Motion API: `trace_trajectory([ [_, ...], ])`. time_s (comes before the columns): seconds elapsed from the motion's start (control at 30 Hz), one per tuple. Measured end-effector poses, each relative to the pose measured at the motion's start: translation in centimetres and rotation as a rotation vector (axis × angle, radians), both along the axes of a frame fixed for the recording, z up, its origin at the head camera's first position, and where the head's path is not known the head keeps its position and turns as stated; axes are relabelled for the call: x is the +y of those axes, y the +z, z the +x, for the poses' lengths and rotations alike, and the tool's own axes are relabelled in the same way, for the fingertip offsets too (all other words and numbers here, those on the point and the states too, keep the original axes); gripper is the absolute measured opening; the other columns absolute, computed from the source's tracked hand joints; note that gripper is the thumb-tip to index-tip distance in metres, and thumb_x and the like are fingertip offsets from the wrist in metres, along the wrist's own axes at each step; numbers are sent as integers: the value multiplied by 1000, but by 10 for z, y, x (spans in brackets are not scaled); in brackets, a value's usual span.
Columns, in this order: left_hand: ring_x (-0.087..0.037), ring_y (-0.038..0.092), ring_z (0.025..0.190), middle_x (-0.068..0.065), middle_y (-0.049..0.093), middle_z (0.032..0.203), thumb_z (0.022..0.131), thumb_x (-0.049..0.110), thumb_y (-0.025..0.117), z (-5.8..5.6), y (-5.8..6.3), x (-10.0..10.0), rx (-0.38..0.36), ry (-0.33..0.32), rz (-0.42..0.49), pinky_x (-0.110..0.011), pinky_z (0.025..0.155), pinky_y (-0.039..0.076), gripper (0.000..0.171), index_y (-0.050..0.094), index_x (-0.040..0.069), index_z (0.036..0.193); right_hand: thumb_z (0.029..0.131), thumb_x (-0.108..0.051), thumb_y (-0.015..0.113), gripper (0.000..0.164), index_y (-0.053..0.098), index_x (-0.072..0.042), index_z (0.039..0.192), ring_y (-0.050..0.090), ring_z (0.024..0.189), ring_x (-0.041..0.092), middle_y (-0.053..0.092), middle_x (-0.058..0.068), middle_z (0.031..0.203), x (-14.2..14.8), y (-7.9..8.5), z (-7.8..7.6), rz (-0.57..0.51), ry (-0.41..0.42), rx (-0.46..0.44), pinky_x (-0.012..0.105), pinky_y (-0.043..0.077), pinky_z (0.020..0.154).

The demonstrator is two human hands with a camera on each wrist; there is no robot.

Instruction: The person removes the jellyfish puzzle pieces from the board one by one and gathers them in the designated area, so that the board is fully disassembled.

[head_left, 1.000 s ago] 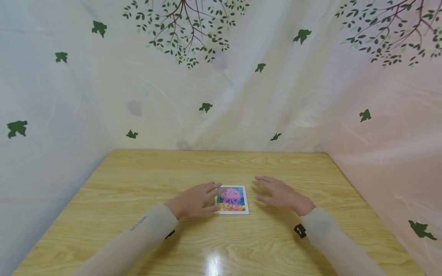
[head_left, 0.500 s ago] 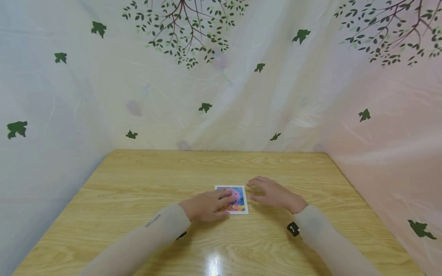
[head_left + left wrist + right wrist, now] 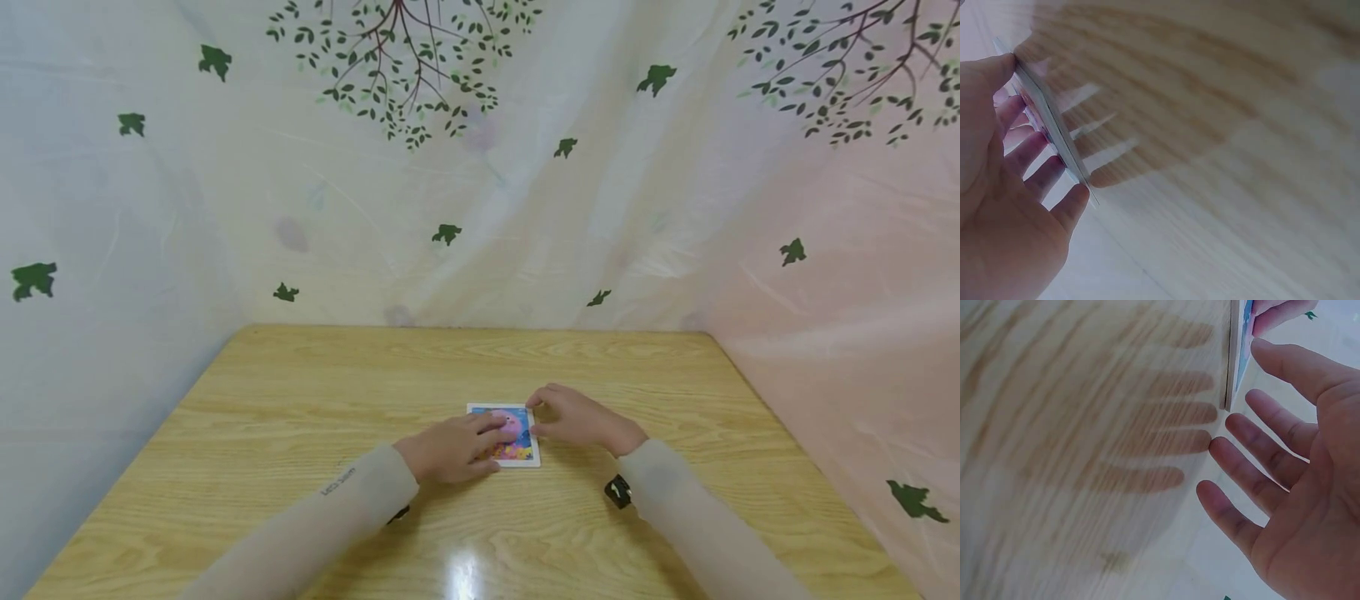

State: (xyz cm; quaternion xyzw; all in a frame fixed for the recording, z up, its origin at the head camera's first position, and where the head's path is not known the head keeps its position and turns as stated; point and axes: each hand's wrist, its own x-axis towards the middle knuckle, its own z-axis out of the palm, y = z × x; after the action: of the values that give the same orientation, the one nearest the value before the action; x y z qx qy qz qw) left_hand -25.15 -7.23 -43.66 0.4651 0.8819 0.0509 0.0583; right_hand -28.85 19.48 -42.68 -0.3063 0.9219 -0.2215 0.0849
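Note:
A thin square picture board (image 3: 517, 452), white-bordered with a pink jellyfish on blue, lies flat near the middle of the table. My left hand (image 3: 453, 450) rests on its left part with the fingers spread, covering some of the picture. In the left wrist view those fingertips lie on the board, whose layered edge (image 3: 1054, 125) shows. My right hand (image 3: 581, 421) is at the board's right side, thumb and index finger right at the upper right edge. The right wrist view shows the other right fingers (image 3: 1250, 472) loosely extended with nothing between them.
The wooden table (image 3: 337, 367) carries the board and reflects the hands. A pale curtain (image 3: 360, 208) printed with branches and green birds hangs behind the table and along both sides. A small black device (image 3: 618, 492) sits under the right wrist.
My left hand has moved right, further over the board, and then settled. My right hand has moved left from beside the board to its right edge. The board has stayed in place.

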Motion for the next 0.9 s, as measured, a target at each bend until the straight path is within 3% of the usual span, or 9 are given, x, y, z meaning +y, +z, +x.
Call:
trace_trajectory([
  [0.63,-31,42,147,-11,39,163,109,35,54,-1,-2,-1,31,-11,9,-47,120,37,56,43,14,159,93,-21,79,28,69,-7,115,59,108,25,63,5,113,-12,0,-5,53,-48,6,47,51,98],
  [0.9,-31,41,148,-10,38,164,108,36,54,-1,-1,0,7,4,9,-48,120,36,57,42,15,160,95,-16,76,25,67,-3,114,56,101,21,60,6,109,-14,-1,-10,-8,-60,-81,43,51,93],
])
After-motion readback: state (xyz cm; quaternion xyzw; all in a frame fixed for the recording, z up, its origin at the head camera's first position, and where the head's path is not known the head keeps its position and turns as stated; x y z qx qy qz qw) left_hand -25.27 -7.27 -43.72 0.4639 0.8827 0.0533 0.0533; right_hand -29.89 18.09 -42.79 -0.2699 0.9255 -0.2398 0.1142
